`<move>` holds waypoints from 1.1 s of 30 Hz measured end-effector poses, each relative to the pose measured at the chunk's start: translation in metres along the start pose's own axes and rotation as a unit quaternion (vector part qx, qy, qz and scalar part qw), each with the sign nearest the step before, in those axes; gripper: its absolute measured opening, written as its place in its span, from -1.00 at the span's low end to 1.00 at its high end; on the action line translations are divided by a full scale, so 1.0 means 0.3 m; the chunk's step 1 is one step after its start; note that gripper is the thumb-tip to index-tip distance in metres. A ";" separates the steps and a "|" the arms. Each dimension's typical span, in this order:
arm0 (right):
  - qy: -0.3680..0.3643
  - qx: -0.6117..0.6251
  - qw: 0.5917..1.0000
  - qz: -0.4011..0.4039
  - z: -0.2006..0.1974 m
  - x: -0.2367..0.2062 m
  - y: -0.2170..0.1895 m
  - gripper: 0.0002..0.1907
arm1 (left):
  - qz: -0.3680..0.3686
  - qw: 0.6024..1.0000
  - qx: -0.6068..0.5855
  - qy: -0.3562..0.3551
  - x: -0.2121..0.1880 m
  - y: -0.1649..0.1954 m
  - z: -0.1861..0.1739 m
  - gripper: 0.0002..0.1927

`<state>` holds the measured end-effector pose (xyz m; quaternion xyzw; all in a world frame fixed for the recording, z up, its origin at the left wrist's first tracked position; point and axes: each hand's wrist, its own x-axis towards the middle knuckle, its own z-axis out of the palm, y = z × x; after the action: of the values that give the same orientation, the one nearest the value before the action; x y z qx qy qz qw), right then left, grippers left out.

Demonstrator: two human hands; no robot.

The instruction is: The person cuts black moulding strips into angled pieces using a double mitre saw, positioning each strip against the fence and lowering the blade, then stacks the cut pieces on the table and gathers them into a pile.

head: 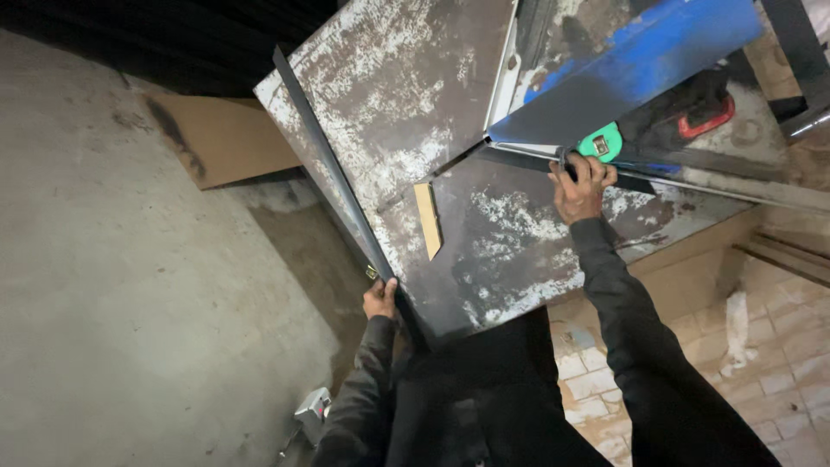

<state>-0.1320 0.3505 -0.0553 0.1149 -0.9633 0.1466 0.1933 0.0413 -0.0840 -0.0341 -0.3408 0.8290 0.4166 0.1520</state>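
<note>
A green tape measure [601, 142] sits on the worn metal table [406, 95], and every place below is told from that table. The tape measure lies toward the table's right part, just under the lower edge of a blue-painted metal sheet [640, 65] that slants across the table's upper right. The right hand [581, 188] rests on the table directly below the tape measure, its fingers curled closed around the case and a dark flat strip [519, 161] that runs across the table beside it; how firmly they press cannot be told. The left hand [379, 298] is at the table's near left edge, fingers folded closed over the end of a long dark metal bar [324, 160] that lies along that edge from the near corner up toward the far corner. A small tan wooden block [427, 220] lies on the table's middle, between the two hands and apart from both. A red handle [707, 121] shows on the table's far right, beyond the blue sheet. Left of the table a grey concrete floor [112, 285] spreads out, with a brown board [226, 138] lying on it near the table's far left edge. Below the table's right side there is pale brick paving [778, 346]. Both forearms wear dark sleeves [627, 311].
</note>
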 end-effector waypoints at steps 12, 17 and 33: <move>-0.047 -0.013 0.999 0.021 -0.010 -0.034 -0.007 -0.79 | -0.001 0.999 0.040 0.015 -0.002 -0.030 -0.007 -0.51; -0.046 -0.033 0.998 0.014 -0.002 -0.046 -0.010 -0.82 | 0.011 0.999 0.028 0.025 0.008 -0.055 -0.006 -0.51; -0.059 -0.032 0.998 0.020 -0.012 -0.078 -0.002 -0.84 | -0.025 0.996 0.080 0.020 -0.016 -0.074 -0.002 -0.41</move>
<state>-0.1096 0.3549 -0.0616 0.0981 -0.9794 0.1124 0.1365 0.0602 -0.0918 -0.0442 -0.3562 0.8538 0.3381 0.1729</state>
